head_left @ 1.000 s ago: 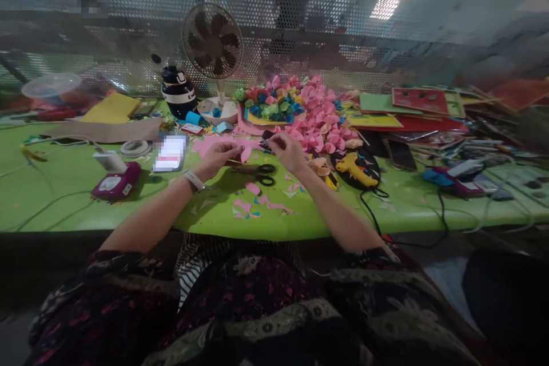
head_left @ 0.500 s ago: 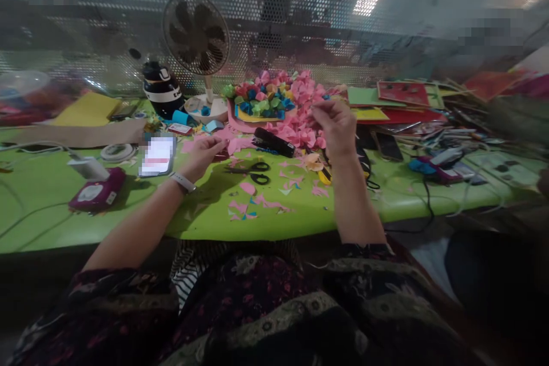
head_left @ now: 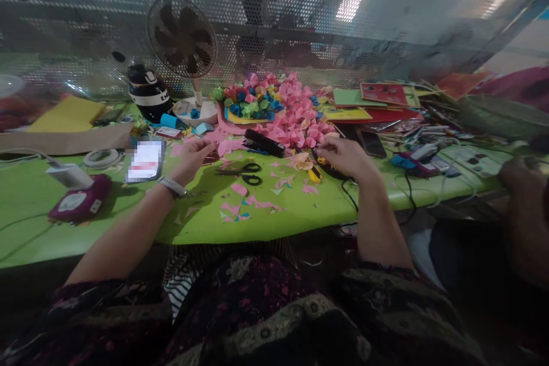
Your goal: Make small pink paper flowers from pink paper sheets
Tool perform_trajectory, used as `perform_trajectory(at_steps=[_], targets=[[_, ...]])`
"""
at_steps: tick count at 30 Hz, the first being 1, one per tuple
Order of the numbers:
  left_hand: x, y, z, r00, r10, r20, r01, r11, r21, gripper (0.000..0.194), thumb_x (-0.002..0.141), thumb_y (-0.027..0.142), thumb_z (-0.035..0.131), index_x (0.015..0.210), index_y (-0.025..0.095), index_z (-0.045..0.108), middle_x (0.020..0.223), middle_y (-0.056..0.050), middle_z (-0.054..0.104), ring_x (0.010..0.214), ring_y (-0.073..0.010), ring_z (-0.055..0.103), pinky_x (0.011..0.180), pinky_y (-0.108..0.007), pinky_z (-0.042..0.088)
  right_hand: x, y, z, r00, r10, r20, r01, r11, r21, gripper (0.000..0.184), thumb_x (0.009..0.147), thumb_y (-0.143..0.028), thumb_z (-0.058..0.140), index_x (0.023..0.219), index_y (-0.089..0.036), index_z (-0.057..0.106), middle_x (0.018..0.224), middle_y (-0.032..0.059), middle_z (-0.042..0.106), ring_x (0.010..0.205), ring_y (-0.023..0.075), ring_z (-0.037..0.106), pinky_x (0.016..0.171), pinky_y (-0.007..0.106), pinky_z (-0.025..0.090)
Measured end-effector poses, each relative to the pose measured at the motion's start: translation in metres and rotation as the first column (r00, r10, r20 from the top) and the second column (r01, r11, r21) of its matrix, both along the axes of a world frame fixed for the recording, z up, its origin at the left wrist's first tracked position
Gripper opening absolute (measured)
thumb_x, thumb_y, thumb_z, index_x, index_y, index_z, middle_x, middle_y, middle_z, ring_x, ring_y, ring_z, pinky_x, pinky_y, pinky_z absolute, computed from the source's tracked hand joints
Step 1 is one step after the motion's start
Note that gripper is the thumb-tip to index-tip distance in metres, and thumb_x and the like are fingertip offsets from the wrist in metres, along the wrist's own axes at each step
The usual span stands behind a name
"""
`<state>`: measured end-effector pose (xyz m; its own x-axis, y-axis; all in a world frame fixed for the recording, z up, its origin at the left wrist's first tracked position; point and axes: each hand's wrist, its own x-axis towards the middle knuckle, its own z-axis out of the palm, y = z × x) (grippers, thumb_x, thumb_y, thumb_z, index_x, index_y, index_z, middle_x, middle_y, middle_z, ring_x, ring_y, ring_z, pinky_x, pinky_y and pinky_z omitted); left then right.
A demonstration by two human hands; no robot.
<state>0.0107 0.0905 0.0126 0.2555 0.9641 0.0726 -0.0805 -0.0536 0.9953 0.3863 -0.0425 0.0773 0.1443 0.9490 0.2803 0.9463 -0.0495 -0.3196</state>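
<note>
My left hand (head_left: 192,159) is closed in a pinch at the edge of the pink paper pieces (head_left: 229,146); what its fingertips hold, if anything, I cannot make out. My right hand (head_left: 345,157) is low over a dark object at the table's right-middle, fingers drawn together; their contents are hidden. A yellow-handled tool (head_left: 314,174) lies just left of it. Between my hands are black-handled scissors (head_left: 249,170), blades pointing left, and a black stapler (head_left: 265,143). Folded pink paper flowers (head_left: 300,117) are heaped behind the stapler. Multicoloured paper pieces (head_left: 257,102) fill a pink tray (head_left: 223,123).
A phone (head_left: 144,160), a purple box with a white charger (head_left: 81,197) and cables lie left. Behind stand a black bottle (head_left: 148,94) and a fan (head_left: 182,37). Stacked coloured papers (head_left: 381,94) and another phone (head_left: 372,143) lie right, near another person's hand (head_left: 523,177).
My right hand has come down from beside the pink flowers to the dark object on the table. My left hand stays by the pink paper. The view has turned slightly right.
</note>
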Motion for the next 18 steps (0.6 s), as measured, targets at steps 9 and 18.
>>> perform_trajectory(at_steps=[9,18], targets=[[-0.004,0.002,0.014,0.991,0.095,0.094,-0.095,0.995,0.0,0.036,0.066,0.04,0.086,0.074,0.014,0.062,0.065,0.001,0.064,0.057,-0.0089,0.064,0.059,-0.018,0.054,-0.035,0.015,-0.013,0.974,0.002,0.226,0.03,0.99,-0.138,0.017,0.082,-0.023,0.055,0.081,-0.02,0.071,0.085,0.0086,0.073,0.078,0.0235,0.064,0.063,0.031,0.038],[-0.009,0.005,0.02,0.982,0.14,0.128,-0.142,0.99,0.008,0.033,0.07,0.038,0.084,0.075,0.014,0.063,0.066,0.002,0.064,0.058,-0.0091,0.066,0.06,-0.02,0.056,-0.036,0.058,0.007,1.0,0.017,0.01,-0.018,0.985,0.17,0.017,0.08,-0.026,0.06,0.086,-0.017,0.073,0.084,0.0073,0.075,0.076,0.0228,0.065,0.071,0.032,0.045]])
